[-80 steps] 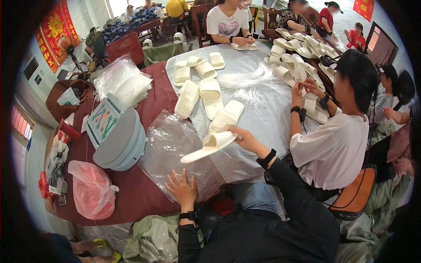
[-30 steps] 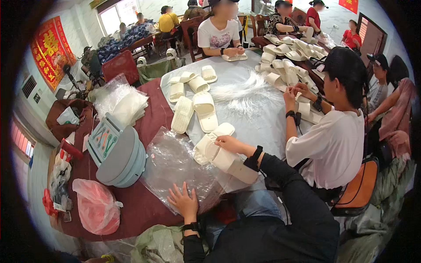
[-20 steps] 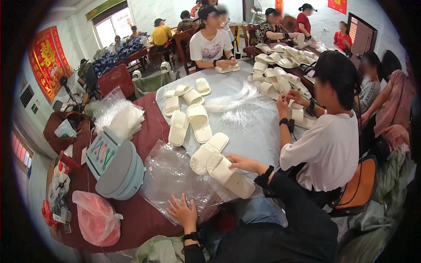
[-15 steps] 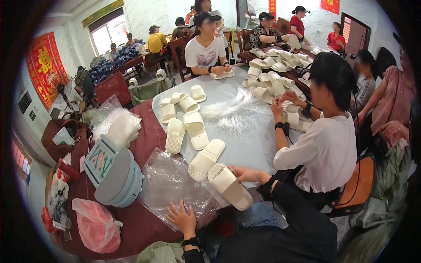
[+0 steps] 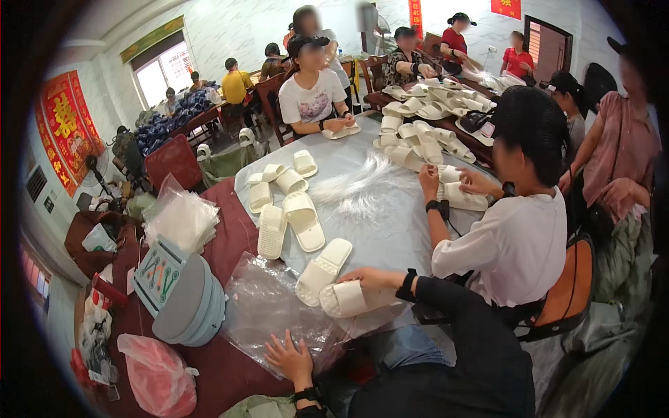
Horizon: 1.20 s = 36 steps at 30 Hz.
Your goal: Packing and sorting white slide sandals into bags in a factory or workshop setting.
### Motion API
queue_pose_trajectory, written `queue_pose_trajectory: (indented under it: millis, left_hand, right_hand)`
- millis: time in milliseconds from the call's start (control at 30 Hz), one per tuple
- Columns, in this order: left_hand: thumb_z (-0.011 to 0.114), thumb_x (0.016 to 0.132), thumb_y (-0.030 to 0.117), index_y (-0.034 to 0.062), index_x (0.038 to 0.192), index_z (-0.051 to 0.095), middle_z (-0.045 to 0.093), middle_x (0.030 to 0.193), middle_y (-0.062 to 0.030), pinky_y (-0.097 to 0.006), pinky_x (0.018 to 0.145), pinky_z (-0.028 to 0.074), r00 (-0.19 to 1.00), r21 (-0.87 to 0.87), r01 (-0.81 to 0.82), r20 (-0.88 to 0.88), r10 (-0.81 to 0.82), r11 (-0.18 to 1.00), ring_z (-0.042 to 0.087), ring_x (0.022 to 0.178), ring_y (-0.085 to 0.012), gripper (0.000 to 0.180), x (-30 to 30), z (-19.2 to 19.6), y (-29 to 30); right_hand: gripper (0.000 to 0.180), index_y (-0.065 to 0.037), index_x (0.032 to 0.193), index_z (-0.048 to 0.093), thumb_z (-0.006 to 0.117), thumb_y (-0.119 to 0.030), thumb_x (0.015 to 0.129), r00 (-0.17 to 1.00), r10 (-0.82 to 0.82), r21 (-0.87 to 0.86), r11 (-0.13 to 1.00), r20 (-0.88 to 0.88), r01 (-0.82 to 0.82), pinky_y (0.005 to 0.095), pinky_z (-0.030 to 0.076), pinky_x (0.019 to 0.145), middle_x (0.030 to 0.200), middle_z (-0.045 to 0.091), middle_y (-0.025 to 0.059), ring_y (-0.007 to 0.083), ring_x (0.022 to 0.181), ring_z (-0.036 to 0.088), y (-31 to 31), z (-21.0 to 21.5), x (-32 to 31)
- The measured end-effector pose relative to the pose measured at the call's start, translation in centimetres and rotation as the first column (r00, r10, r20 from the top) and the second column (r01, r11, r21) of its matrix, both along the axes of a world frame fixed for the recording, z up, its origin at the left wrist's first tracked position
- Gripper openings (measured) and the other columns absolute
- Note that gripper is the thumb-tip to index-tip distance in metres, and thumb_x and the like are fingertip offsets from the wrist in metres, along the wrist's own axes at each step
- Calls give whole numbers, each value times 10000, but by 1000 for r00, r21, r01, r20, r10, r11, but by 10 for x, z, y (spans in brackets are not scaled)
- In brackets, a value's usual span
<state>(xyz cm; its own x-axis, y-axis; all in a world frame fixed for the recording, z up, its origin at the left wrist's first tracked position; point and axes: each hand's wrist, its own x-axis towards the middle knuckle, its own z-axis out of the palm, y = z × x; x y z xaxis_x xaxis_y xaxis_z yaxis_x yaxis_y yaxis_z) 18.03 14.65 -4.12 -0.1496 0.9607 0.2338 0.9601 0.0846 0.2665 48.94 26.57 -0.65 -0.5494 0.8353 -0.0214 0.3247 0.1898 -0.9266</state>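
A round table (image 5: 390, 230) under a pale cover and maroon cloth carries cream slippers (image 5: 300, 219), clear plastic bags (image 5: 268, 317), stacked grey lids (image 5: 188, 306) and a pink bag (image 5: 157, 373).

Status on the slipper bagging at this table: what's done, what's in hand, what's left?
Done: no filled bag is visible. In hand: the right hand grips a cream slipper at the edge of the clear plastic bag, its mate alongside; the left hand pins the bag down. Left: the loose slippers further up the table.
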Motion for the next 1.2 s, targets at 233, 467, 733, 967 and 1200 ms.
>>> queue_pose_trajectory:
  millis: [233,467,733,967,1200]
  left_hand:
    - [553,808,365,175,1238,512,320,1389,-179,-570,1055,116,1000,20,5,-20,-5,1000,224,1304,-406,472,3,0,0]
    - [527,821,394,178,1231,523,333,1382,-176,-568,1053,127,999,15,-5,-54,6,1000,233,1300,-404,463,1,-8,0]
    - [521,830,403,180,1231,523,328,1386,-176,-570,1053,122,999,39,9,-53,-7,999,233,1299,-405,459,2,-5,2]
    - [522,839,412,188,1242,513,323,1388,-176,-571,1048,123,998,-6,-1,-62,1,1000,228,1303,-400,462,1,-7,1]
    - [511,840,403,189,1228,511,314,1390,-181,-587,1047,85,1000,6,12,-29,-12,1000,201,1308,-414,443,-2,-13,2]
  right_hand:
    - [354,-51,1099,596,650,-94,752,986,135,184,971,99,-152,301,455,800,1006,640,102,204,902,598,38,-8,-13]
    - [342,-89,1028,609,641,-104,689,847,-526,554,729,76,403,371,420,814,1147,545,101,293,995,523,31,-40,-34]
    - [267,-130,932,654,620,-167,670,898,-343,718,695,276,45,410,408,793,1040,605,84,292,1021,510,33,-38,-31]
    - [271,-24,923,652,676,-225,744,755,-597,351,669,-272,655,362,467,680,825,641,152,294,765,595,-2,-8,-39]
    - [264,0,996,637,672,-141,776,694,-467,2,829,-549,560,264,475,729,919,667,63,108,811,596,-51,24,-90]
